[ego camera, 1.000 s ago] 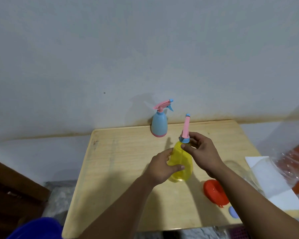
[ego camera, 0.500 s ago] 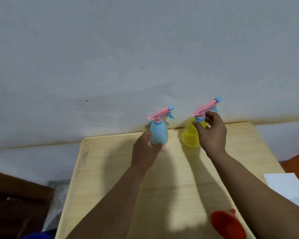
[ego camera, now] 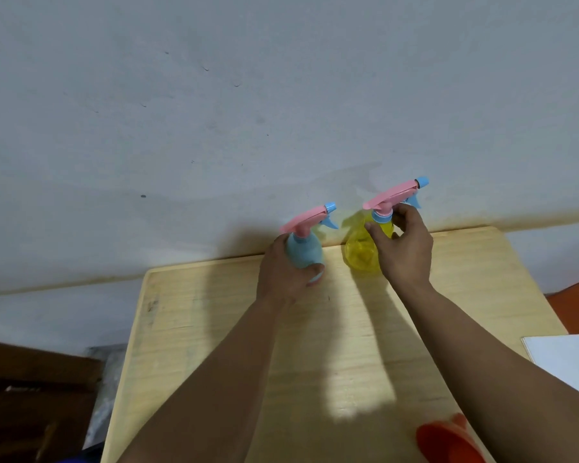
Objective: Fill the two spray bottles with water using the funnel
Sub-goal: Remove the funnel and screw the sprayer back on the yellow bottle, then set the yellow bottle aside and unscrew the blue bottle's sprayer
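- The left hand (ego camera: 286, 274) grips the blue bottle (ego camera: 304, 253) at the table's (ego camera: 214, 329) far edge.
- The right hand (ego camera: 403, 250) pinches the yellow bottle (ego camera: 360, 252) at its neck.
- Both bottles should stay upright, apart, with bases flat.
- The funnel (ego camera: 445, 442) is cut off; water levels can't be read.

left hand (ego camera: 286, 275): bare | right hand (ego camera: 403, 252): bare | forearms: sleeveless

A pale blue bottle (ego camera: 304, 251) and a yellow bottle (ego camera: 361, 252) are topped by pink sprayers. A red funnel (ego camera: 447, 442) is seen on the light wood-grain worktop (ego camera: 331, 345).
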